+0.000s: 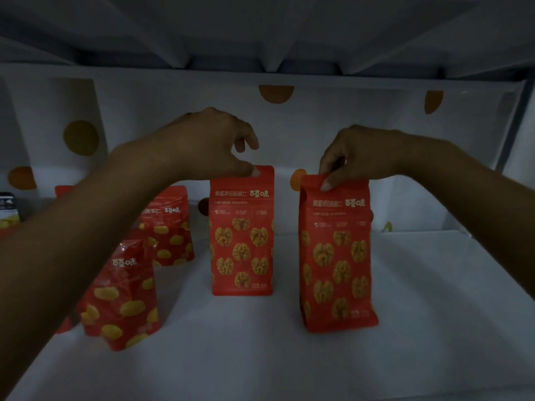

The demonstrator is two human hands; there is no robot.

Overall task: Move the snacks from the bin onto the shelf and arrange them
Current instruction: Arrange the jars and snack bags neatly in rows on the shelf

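Note:
Two tall red walnut snack bags stand upright on the white shelf [434, 314]. My left hand [208, 146] pinches the top edge of the middle walnut bag [241, 244]. My right hand [362, 154] pinches the top edge of the right walnut bag [337, 261], which stands nearer to me. Left of them stand two red bags printed with yellow nuts: one in front [121, 296], one behind [170, 227], both partly hidden by my left forearm. The bin is not in view.
The shelf's back wall [347, 125] is white with orange dots. Another shelf board [260, 30] hangs close overhead. A further red bag [62, 191] and a dark-capped item [7, 209] show at the far left. The right side wall [515, 140] closes the shelf.

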